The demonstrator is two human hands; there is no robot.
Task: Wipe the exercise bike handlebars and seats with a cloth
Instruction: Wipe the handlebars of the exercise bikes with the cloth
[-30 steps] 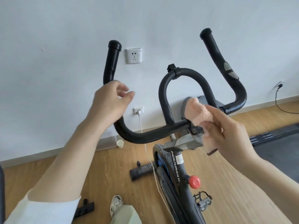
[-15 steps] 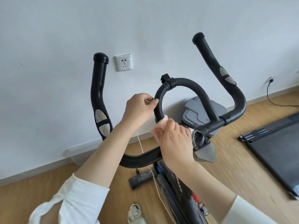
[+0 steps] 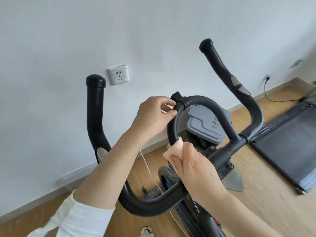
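Exercise bike: the black handlebars [image 3: 201, 103] fill the middle of the view, close below the camera; one bike is seen, its frame running down toward the bottom edge. No seat shows.
Handlebar parts: two outer horns stand up, the left horn [image 3: 94, 106] and the right horn [image 3: 220, 65], with one rounded centre loop between them and a low crossbar joining all.
Treadmill: one dark treadmill [image 3: 287, 144] lies on the wooden floor [image 3: 256, 194] to the right of the bike, well apart from both hands.
Bin: one grey lidded bin [image 3: 205, 125] stands behind the centre loop, against the wall; the lid is shut, so what it holds cannot be told.
Left hand: the left hand [image 3: 152, 117] sits at the upper left of the centre loop, fingers curled with thumb and fingertips pinching the loop just below its small black clamp.
Right hand: the right hand [image 3: 196, 168] is closed around the cloth, lower on the same loop, above the crossbar.
Cloth: one pale pink cloth [image 3: 174, 149] is bunched in the right hand and presses on the left leg of the loop.
Wall sockets: one white socket [image 3: 118, 74] is on the wall between the left horn and the loop; a second, far right, has a black cord plugged in.
Cord: one white cord [image 3: 148, 170] hangs behind the left forearm.
Shoe: one shoe tip [image 3: 147, 232] shows at the bottom edge.
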